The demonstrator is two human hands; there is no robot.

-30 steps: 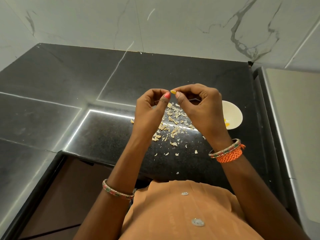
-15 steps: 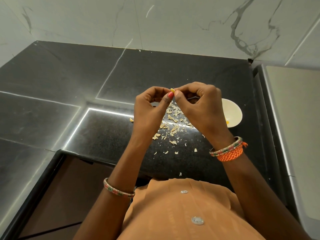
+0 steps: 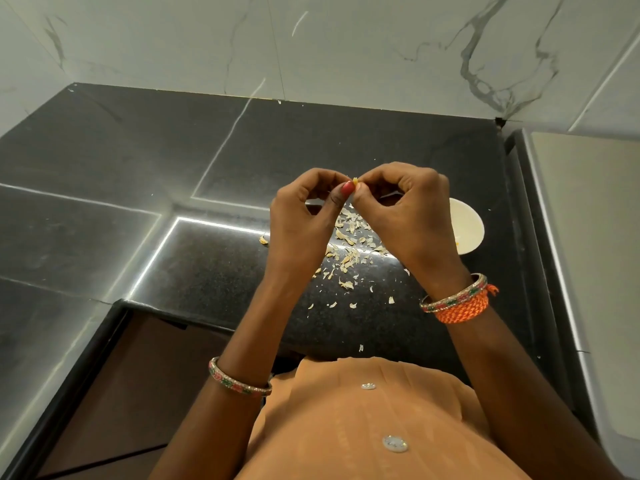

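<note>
While being peeled, yellow piece (image 3: 355, 181): held aloft over counter (image 3: 207, 271).
Left hand (image 3: 301, 220): fingertips pinching the piece.
Right hand (image 3: 408, 216): likewise pinching.
Skins (image 3: 346, 252): many scattered on counter; judged well along.
Bowl (image 3: 479, 233): few yellow bits inside; this piece pending.

The desk (image 3: 311, 140) is black and speckled. Left of the white bowl (image 3: 467, 226), the skin flakes (image 3: 346, 252) are pale beige and the small piece (image 3: 355, 181) is yellow. Behind the bowl, the wall (image 3: 346, 46) is white with grey veins.

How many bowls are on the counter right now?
1: a white bowl on the black counter, partly behind the right hand. Others could sit out of frame.
</note>
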